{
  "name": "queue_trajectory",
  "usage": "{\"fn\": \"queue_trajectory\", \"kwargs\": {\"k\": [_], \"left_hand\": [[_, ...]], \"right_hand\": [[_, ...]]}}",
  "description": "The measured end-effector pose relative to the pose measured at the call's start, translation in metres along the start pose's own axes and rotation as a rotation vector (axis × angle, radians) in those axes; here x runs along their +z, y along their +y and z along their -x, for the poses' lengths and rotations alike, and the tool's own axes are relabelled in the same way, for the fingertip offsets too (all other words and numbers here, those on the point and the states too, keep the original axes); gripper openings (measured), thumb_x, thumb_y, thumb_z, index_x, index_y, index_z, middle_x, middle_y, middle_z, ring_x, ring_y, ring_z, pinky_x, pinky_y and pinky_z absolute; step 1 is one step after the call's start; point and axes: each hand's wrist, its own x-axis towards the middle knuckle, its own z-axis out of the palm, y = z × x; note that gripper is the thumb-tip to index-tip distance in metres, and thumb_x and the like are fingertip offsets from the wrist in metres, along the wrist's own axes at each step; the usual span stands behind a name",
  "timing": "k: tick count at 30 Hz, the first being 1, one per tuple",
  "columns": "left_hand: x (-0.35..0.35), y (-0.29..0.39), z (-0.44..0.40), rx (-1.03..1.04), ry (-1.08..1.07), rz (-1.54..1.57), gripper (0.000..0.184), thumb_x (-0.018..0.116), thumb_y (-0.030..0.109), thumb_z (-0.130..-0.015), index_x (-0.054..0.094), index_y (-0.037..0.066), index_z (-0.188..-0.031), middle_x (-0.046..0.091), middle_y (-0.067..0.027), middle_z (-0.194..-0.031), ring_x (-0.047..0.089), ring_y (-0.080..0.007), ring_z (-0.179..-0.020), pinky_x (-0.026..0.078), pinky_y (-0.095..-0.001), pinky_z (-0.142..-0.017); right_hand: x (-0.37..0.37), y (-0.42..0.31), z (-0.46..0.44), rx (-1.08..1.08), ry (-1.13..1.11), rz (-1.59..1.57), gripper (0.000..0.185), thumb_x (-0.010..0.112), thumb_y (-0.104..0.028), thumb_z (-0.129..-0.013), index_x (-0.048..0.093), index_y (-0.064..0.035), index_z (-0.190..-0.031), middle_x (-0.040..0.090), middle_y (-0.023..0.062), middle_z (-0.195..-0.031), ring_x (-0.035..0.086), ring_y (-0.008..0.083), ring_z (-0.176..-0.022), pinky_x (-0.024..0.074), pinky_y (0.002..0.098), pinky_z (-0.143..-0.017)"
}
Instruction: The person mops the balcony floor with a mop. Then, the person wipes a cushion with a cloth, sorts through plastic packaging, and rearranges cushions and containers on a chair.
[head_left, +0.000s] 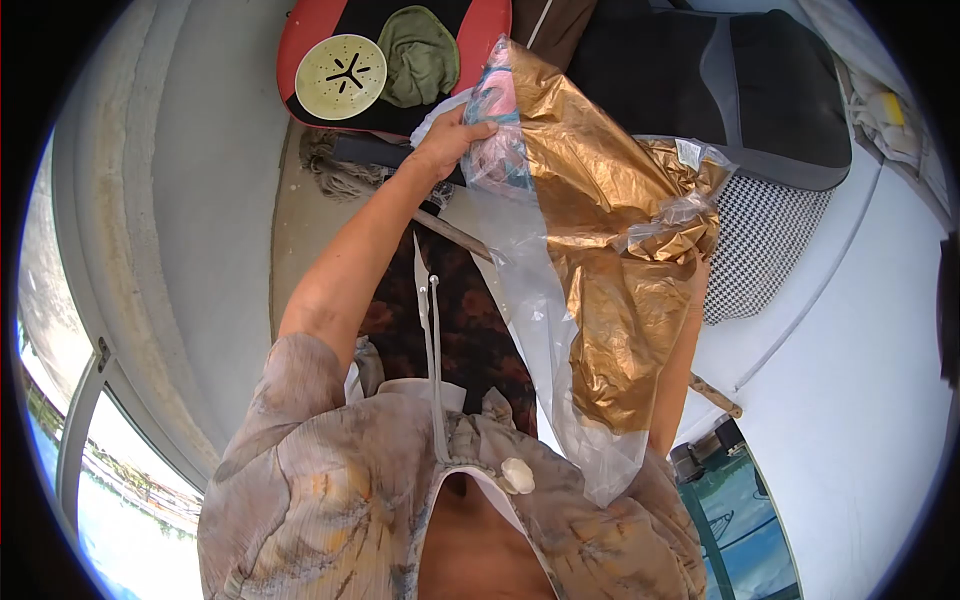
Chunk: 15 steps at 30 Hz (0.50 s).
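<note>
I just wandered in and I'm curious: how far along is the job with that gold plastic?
Probably partway. The gold-and-clear plastic hangs largely spread out; the left hand grips its printed end, the right is hidden behind. Its bunched right side likely needs straightening; anything beyond that I can't tell.

The single view looks from the wearer's head, forward and steeply down — their own shirt (320, 490) fills the bottom of the frame, very near. Both arms reach up from there, the left partly hidden. The picture is round and wide, black at the corners, with curved walls at either side.
</note>
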Motion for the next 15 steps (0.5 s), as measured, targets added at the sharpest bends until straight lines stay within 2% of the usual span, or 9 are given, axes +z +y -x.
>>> {"fn": "queue_trajectory", "kwargs": {"k": [3, 9, 15], "left_hand": [[-0.001, 0.003, 0.000, -0.041, 0.016, -0.012, 0.043, 0.067, 0.003, -0.089, 0.054, 0.001, -0.131, 0.065, -0.0072, -0.115, 0.065, -0.0170, -0.101, 0.052, -0.0333, -0.093], [-0.010, 0.002, -0.004, -0.090, -0.012, -0.033, 0.045, 0.066, 0.002, -0.089, 0.053, 0.002, -0.132, 0.065, -0.0071, -0.114, 0.066, -0.0172, -0.100, 0.053, -0.0337, -0.092], [-0.011, 0.004, -0.004, -0.100, -0.036, -0.061, 0.049, 0.059, -0.002, -0.090, 0.050, 0.002, -0.138, 0.065, -0.0091, -0.117, 0.065, -0.0184, -0.103, 0.054, -0.0350, -0.091]], "right_hand": [[-0.002, 0.001, 0.003, 0.013, -0.001, -0.004, 0.034, 0.046, -0.023, -0.100, 0.060, -0.0015, -0.123, 0.066, 0.0115, -0.116, 0.063, 0.0239, -0.103, 0.0536, 0.0408, -0.088], [-0.002, 0.008, 0.005, 0.022, 0.000, -0.008, 0.034, 0.046, -0.023, -0.100, 0.060, -0.0021, -0.123, 0.066, 0.0116, -0.116, 0.063, 0.0242, -0.103, 0.0538, 0.0410, -0.088], [-0.006, 0.014, 0.012, 0.033, 0.006, -0.010, 0.034, 0.045, -0.023, -0.100, 0.060, -0.0027, -0.123, 0.066, 0.0117, -0.116, 0.063, 0.0246, -0.103, 0.0541, 0.0412, -0.087]]}}
